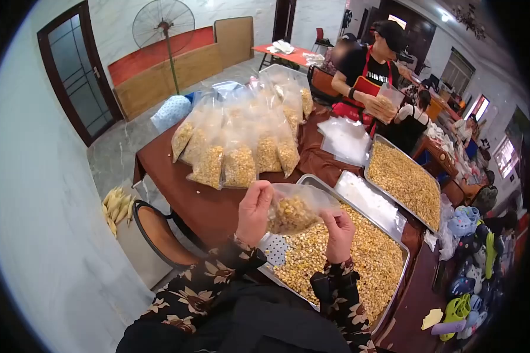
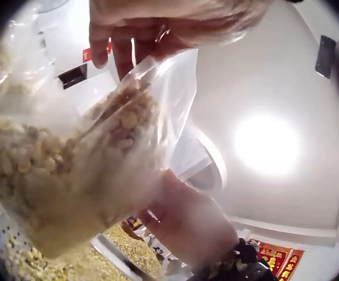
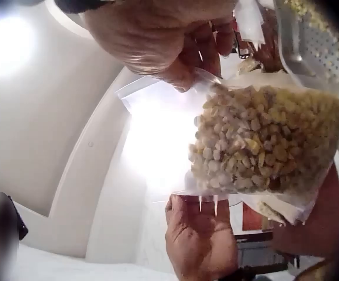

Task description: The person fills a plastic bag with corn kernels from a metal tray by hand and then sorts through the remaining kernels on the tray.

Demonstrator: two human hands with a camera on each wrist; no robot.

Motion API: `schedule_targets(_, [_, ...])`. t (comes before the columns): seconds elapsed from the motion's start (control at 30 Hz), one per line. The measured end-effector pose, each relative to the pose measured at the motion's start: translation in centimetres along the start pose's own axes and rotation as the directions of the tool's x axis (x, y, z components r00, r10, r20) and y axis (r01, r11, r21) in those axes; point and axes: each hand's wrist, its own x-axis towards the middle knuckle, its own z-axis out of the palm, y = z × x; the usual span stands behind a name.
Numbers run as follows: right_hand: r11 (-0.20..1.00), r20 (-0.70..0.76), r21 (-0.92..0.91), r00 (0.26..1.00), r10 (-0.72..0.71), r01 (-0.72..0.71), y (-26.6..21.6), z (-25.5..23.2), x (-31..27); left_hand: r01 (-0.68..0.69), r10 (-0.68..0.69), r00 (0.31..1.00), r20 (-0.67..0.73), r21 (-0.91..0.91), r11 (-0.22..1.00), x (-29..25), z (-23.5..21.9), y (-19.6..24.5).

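Both hands hold a clear plastic bag [image 1: 294,213] partly filled with yellow corn kernels [image 3: 257,137], its two top corners pulled apart. My left hand [image 1: 254,215] pinches one corner, seen also at the bottom of the right wrist view, that hand [image 3: 200,243] having its thumb and fingers on the bag's edge. The opposite corner is between the thumb and fingers of my right hand [image 1: 339,236]. Below the bag is a metal tray [image 1: 401,276] spread with loose kernels [image 1: 359,259]. A perforated scoop-like piece [image 1: 275,250] with dark holes lies in it, partly hidden by the left wrist.
Several filled bags [image 1: 240,162] stand crowded on the brown-covered table [image 1: 176,170]. A second kernel tray [image 1: 403,176] and flat plastic bags [image 1: 344,140] lie farther right. Across the table a person [image 1: 371,82] in a red apron holds a bag. A chair [image 1: 162,232] is at left, shoes at right.
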Motion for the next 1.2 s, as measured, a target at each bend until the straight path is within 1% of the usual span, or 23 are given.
schedule_targets(0.07, [0.998, -0.004, 0.039, 0.999, -0.039, 0.039, -0.9, 1.4, -0.2, 0.106, -0.125, 0.988, -0.088, -0.187, 0.977, 0.7, 0.1, 1.3])
schedule_targets(0.1, [0.999, -0.006, 0.015, 0.999, -0.041, 0.041, -2.2, 0.6, -0.9, 0.109, -0.13, 0.987, -0.089, -0.211, 0.971, 0.1, 1.5, 1.8])
schedule_targets(0.17, [0.985, 0.049, 0.17, 0.998, -0.05, 0.041, -3.1, 2.1, -1.2, 0.183, -0.25, 0.96, -0.127, -0.39, 0.902, 0.3, 2.0, 2.4])
schedule_targets(0.2, [0.995, 0.027, 0.069, 0.997, -0.073, 0.071, -2.9, 3.0, -1.6, 0.19, -0.246, 0.964, -0.104, -0.382, 0.905, 0.2, 1.9, 2.3])
schedule_targets(0.23, [0.994, 0.007, 0.061, 0.995, -0.096, 0.096, -2.9, 3.4, -1.9, 0.174, -0.217, 0.972, -0.091, -0.345, 0.923, 0.0, 2.1, 2.0])
schedule_targets(0.3, [0.983, 0.036, -0.064, 0.985, -0.168, 0.17, -3.1, 3.9, -2.4, 0.215, -0.222, 0.974, -0.051, -0.118, 0.969, -0.9, 2.1, 2.7])
schedule_targets(0.33, [0.981, 0.022, -0.072, 0.983, -0.18, 0.181, -2.4, 3.6, -2.7, 0.21, -0.216, 0.976, -0.033, -0.125, 0.97, -1.3, 2.0, 2.4])
schedule_targets(0.4, [0.978, -0.025, 0.207, 1.0, 0.015, -0.009, -1.3, 3.4, -2.8, 0.186, -0.194, 0.98, -0.035, -0.17, 0.968, -1.6, 1.8, 1.8])
schedule_targets(0.43, [0.979, -0.035, 0.204, 0.999, 0.008, -0.001, -1.5, 3.6, -2.9, 0.185, -0.192, 0.981, -0.024, -0.175, 0.967, -1.5, 1.6, 1.9])
schedule_targets(0.5, [0.971, -0.086, 0.225, 0.995, -0.059, 0.077, -3.2, 4.5, -3.1, 0.276, -0.275, 0.961, 0.032, -0.213, 0.937, -1.4, 1.1, 2.1])
schedule_targets(0.57, [0.978, -0.101, 0.172, 0.99, -0.101, 0.118, -3.1, 4.3, -3.1, 0.315, -0.312, 0.949, 0.051, -0.232, 0.92, -1.7, 0.4, 0.9])
schedule_targets(0.63, [0.925, -0.11, 0.379, 0.991, 0.072, -0.025, -3.2, 4.0, -3.1, 0.296, -0.298, 0.934, 0.195, 0.042, 0.954, -2.5, -0.5, 0.1])
schedule_targets(0.67, [0.926, -0.12, 0.376, 0.99, 0.071, -0.021, -3.2, 3.9, -3.1, 0.334, -0.328, 0.91, 0.252, 0.021, 0.942, -3.3, -0.8, -0.7])
schedule_targets(0.7, [0.882, -0.113, 0.468, 0.986, 0.121, -0.055, -3.2, 3.8, -3.1, 0.335, -0.328, 0.907, 0.264, 0.019, 0.942, -3.8, -1.1, -1.0])
schedule_targets(0.73, [0.828, -0.104, 0.554, 0.981, 0.165, -0.081, -3.2, 3.7, -3.0, 0.255, -0.276, 0.927, 0.255, 0.114, 0.96, -4.1, -1.2, -1.3])
schedule_targets(0.8, [0.853, -0.138, 0.521, 0.982, 0.132, -0.042, -1.3, 3.6, -2.7, 0.056, -0.142, 0.962, 0.233, 0.337, 0.94, -3.4, -0.6, -0.5])
schedule_targets(0.83, [0.875, -0.147, 0.483, 0.982, 0.118, -0.032, -0.4, 3.4, -2.8, 0.049, -0.135, 0.958, 0.253, 0.319, 0.946, -3.3, -0.2, -0.8])
schedule_targets(0.9, [0.859, -0.144, 0.51, 0.981, 0.127, -0.036, -0.6, 3.5, -2.9, -0.01, -0.059, 0.981, 0.184, 0.355, 0.935, -3.8, -0.2, -1.8])
schedule_targets(0.97, [0.835, -0.128, 0.545, 0.977, 0.17, -0.074, -1.1, 3.9, -3.0, 0.004, -0.058, 0.987, 0.152, 0.334, 0.943, -3.7, 0.0, -2.7])
schedule_targets(1.03, [0.821, -0.137, 0.564, 0.972, 0.193, -0.083, -0.4, 3.9, -3.0, -0.059, 0.025, 0.994, 0.11, 0.316, 0.947, -3.6, 0.0, -2.7])
schedule_targets(1.07, [0.792, -0.125, 0.601, 0.966, 0.225, -0.107, 0.5, 3.6, -2.9, -0.057, 0.022, 0.993, 0.114, 0.312, 0.948, -3.3, 0.0, -2.9])
schedule_targets(1.13, [0.765, -0.111, 0.632, 0.962, 0.25, -0.125, 0.2, 3.7, -2.3, -0.208, 0.16, 0.976, 0.149, 0.411, 0.888, -2.3, 0.0, -3.5])
schedule_targets(1.2, [0.806, -0.167, 0.583, 0.955, 0.244, -0.104, -0.4, 4.2, -2.1, -0.247, 0.213, 0.969, 0.129, 0.391, 0.887, -1.6, 0.1, -5.0])
